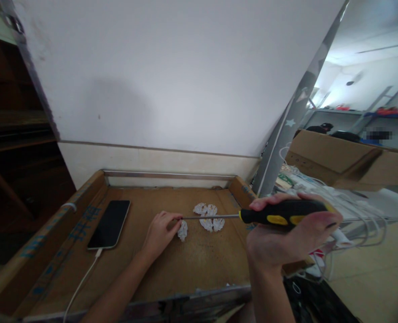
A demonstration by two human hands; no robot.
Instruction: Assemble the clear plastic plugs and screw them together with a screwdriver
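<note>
My right hand (286,237) is wrapped around the black and yellow handle of a screwdriver (283,213), held level with its shaft pointing left. At the shaft's far end, my left hand (161,229) is closed in a pinch. What lies between its fingertips is too small and dark to make out. Right beside those fingertips is a white, crumpled, lacy-looking piece (183,230); whether they grip it I cannot tell. Behind the shaft, a cluster of several similar white pieces (210,223) lies on the cardboard, partly crossed by the metal.
A cardboard-lined tray (145,278) with raised sides forms the work surface. On its left lies a black phone (110,224) with a white charging cable (84,279). A white wall (185,80) rises behind. To the right are tangled white cables (340,211) and a cardboard box (333,152).
</note>
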